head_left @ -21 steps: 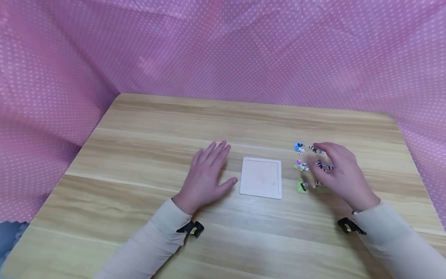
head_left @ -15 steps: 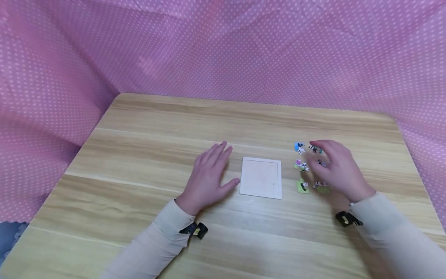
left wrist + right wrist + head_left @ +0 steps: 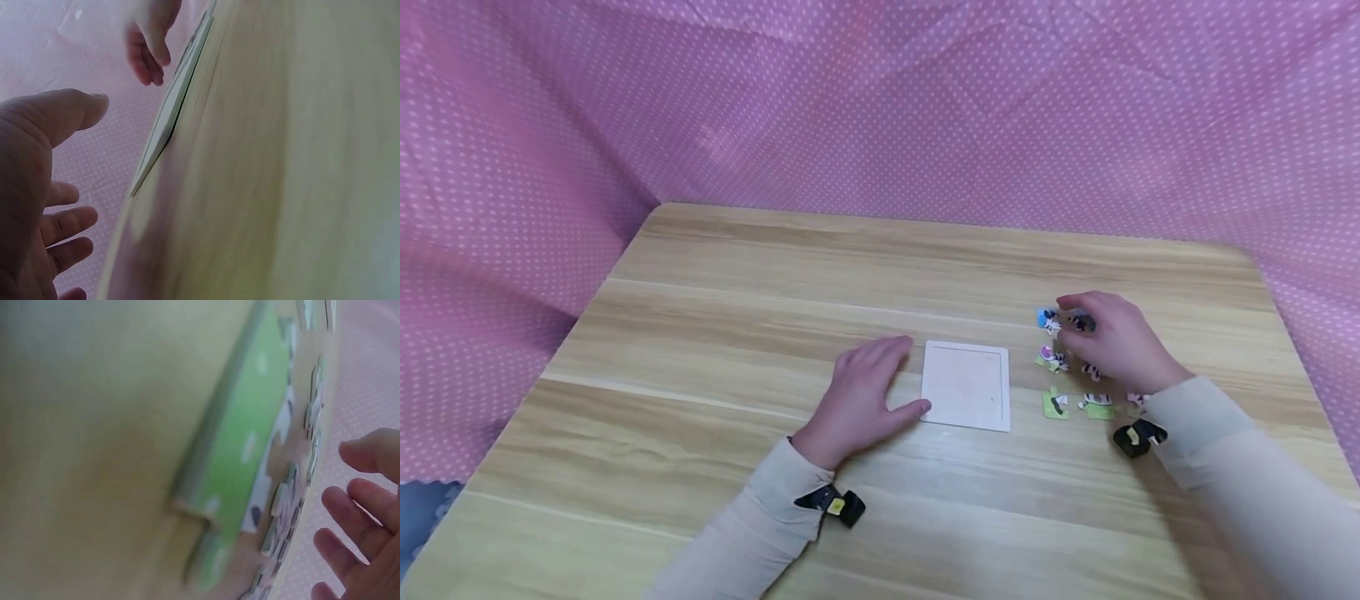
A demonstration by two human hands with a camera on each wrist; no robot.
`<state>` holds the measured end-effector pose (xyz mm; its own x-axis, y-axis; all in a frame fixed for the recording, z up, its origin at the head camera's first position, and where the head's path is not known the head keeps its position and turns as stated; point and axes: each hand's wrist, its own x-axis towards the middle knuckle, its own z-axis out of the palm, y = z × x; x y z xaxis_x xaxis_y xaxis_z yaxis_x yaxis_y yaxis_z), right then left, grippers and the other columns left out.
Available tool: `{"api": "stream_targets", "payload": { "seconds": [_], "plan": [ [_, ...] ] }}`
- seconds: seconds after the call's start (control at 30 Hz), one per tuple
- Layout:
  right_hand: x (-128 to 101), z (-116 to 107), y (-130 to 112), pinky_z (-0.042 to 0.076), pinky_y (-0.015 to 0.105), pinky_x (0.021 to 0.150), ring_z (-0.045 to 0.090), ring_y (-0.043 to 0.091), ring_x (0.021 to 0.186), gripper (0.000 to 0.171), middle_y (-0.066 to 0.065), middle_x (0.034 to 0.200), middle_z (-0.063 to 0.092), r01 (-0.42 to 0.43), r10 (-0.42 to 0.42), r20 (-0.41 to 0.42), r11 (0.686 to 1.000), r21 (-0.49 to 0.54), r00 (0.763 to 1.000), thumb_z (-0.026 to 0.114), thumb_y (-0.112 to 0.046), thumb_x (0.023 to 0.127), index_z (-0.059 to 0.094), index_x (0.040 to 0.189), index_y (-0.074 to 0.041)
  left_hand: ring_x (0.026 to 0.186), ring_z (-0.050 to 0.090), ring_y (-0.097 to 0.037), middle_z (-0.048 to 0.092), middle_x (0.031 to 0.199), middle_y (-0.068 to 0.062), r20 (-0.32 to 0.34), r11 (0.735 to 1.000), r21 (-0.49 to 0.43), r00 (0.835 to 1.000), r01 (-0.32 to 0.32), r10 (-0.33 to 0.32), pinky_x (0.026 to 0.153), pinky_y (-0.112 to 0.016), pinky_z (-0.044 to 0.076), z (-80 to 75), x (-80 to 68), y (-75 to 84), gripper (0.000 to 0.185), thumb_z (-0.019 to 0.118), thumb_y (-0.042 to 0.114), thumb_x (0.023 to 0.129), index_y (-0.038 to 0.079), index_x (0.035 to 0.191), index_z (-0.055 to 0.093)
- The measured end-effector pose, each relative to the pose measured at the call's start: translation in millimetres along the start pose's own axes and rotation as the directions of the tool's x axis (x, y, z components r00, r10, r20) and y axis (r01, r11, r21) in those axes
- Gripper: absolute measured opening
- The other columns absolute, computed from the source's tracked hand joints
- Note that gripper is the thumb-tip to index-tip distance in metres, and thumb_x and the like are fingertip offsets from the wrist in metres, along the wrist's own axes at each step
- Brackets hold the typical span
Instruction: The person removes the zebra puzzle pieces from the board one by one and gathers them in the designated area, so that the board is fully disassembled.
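Your left hand (image 3: 863, 392) rests flat on the wooden table (image 3: 737, 333), fingers straight and relaxed, holding nothing; its thumb lies just beside the near left corner of the white puzzle tray (image 3: 966, 385). The left wrist view shows the same hand (image 3: 37, 200) with fingers spread loosely and the tray (image 3: 172, 112) seen edge-on beyond the thumb. The tray sits near the middle of the table, somewhat toward the near edge, and its recess shows bare.

Your right hand (image 3: 1112, 337) hovers over the loose puzzle pieces toward the right edge of the table. Its fingertips are bent down onto a dark striped piece (image 3: 1078, 321) at the far end of the group; whether they pinch it or only touch it cannot be told. In the right wrist view the fingers (image 3: 362, 519) are slightly curled and apart, with nothing plainly between them.

A blue piece (image 3: 1047, 319) lies just left of those fingertips. A purple-and-green piece (image 3: 1049, 357) lies nearer you, and two green pieces (image 3: 1056, 404) (image 3: 1097, 407) lie nearest the near edge. A green piece (image 3: 244, 456) fills the right wrist view, blurred.

Pink dotted cloth (image 3: 880, 108) surrounds the table.
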<state>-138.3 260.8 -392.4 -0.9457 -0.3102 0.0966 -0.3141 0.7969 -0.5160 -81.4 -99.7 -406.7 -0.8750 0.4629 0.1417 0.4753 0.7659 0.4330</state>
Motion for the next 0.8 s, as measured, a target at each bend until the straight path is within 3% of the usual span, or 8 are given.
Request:
{"api": "stream_targets", "payload": {
  "seconds": [0.37, 0.6, 0.8],
  "plan": [
    [18, -1, 6, 0.029, 0.065, 0.104, 0.051, 0.044, 0.117, 0.042, 0.022, 0.122, 0.06, -0.04, 0.055, 0.124, 0.991, -0.124, 0.991, 0.069, -0.019, 0.09, 0.065, 0.125, 0.003, 0.15, 0.024, -0.026, 0.028, 0.164, -0.003, 0.127, 0.998, -0.039, 0.991, 0.054, -0.049, 0.115, -0.055, 0.018, 7.4, 3.4, 0.3, 0.098, 0.076, 0.061, 0.079, 0.013, 0.156, 0.037],
    [20, 1, 6, 0.029, 0.066, 0.102, 0.055, 0.04, 0.109, 0.036, 0.017, 0.115, 0.061, -0.032, 0.053, 0.128, 0.986, -0.161, 0.99, 0.071, -0.02, 0.087, 0.07, 0.117, 0.001, 0.149, 0.026, -0.029, 0.032, 0.162, -0.006, 0.137, 0.999, 0.02, 0.99, 0.026, -0.029, 0.113, -0.056, 0.022, 14.1, 1.7, -5.5, 0.088, 0.074, 0.061, 0.081, 0.016, 0.151, 0.047],
    [21, 1, 1, 0.022, 0.068, 0.104, 0.054, 0.04, 0.113, 0.04, 0.014, 0.115, 0.063, -0.06, 0.085, 0.128, 0.98, -0.188, 0.988, 0.075, -0.03, 0.086, 0.071, 0.114, -0.002, 0.15, 0.025, -0.029, 0.032, 0.163, -0.003, 0.159, 0.998, 0.057, 0.987, 0.019, -0.028, 0.114, -0.056, 0.021, 13.9, 1.6, -5.3, 0.082, 0.071, 0.062, 0.083, 0.02, 0.15, 0.049]
  ]
}}
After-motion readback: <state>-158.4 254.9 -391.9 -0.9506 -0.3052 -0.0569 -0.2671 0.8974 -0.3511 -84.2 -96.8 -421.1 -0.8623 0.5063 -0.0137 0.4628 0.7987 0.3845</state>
